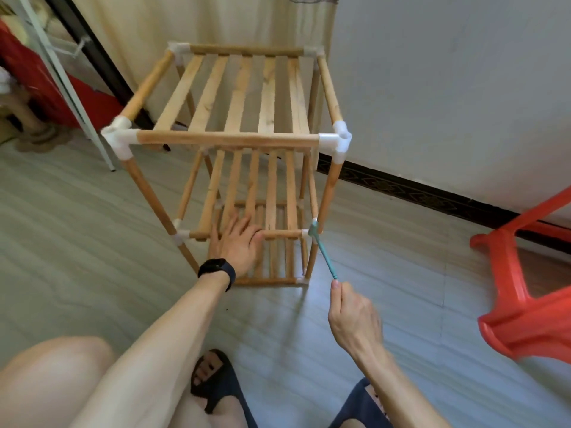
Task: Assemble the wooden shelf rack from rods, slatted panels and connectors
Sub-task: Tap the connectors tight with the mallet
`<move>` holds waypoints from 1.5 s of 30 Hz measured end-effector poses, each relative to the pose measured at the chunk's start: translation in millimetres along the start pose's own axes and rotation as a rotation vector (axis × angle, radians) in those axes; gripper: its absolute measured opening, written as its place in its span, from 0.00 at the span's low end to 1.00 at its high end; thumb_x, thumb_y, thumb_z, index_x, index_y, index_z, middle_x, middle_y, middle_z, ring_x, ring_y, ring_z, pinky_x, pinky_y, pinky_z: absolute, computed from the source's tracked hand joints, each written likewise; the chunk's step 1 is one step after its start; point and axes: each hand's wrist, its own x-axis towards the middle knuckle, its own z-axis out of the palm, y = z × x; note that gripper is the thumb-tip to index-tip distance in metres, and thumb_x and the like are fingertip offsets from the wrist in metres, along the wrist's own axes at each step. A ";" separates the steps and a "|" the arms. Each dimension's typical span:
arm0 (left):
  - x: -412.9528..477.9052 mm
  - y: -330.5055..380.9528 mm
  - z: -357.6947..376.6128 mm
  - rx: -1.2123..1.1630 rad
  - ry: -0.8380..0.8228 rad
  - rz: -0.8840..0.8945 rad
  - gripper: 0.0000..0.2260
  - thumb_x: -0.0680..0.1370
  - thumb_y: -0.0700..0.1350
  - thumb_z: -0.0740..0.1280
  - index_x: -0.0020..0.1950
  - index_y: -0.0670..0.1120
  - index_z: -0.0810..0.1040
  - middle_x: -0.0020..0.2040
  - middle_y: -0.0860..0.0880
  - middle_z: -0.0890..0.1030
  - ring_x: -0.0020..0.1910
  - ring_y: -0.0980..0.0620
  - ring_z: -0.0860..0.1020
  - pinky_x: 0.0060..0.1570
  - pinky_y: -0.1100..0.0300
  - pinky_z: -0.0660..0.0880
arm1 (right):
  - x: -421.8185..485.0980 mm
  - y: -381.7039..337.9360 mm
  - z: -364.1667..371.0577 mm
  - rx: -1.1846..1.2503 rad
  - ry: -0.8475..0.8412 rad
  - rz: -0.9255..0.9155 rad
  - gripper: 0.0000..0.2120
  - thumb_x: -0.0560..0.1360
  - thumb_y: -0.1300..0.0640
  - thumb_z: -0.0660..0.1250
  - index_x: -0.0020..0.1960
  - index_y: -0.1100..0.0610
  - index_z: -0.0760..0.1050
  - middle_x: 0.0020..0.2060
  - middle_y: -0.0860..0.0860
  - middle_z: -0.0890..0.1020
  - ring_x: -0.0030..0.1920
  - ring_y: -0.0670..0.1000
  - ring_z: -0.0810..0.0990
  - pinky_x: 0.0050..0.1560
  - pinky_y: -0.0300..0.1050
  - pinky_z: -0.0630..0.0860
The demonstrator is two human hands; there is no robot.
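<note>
A wooden shelf rack (228,139) stands on the floor, built of rods, slatted panels and white plastic connectors, with three slatted tiers showing. My left hand (239,242), with a black watch on its wrist, grips the front rod of the middle tier. My right hand (352,316) holds the handle end of a small teal mallet (323,250). The mallet's head lies against the white connector (309,233) at the middle tier's front right corner.
A red plastic stool (525,298) lies tipped at the right. A white wall with a dark skirting strip (417,189) runs behind the rack. White metal frame legs (77,97) and red items stand at the back left. My knees and a sandalled foot (213,381) fill the foreground.
</note>
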 end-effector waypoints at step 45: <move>-31.0 32.2 -16.4 0.109 -0.204 -0.004 0.47 0.73 0.39 0.66 0.82 0.56 0.39 0.82 0.51 0.37 0.80 0.47 0.36 0.78 0.41 0.39 | -15.3 -14.6 11.2 -0.114 -0.273 0.160 0.24 0.84 0.47 0.41 0.45 0.54 0.72 0.43 0.55 0.81 0.42 0.60 0.76 0.43 0.51 0.73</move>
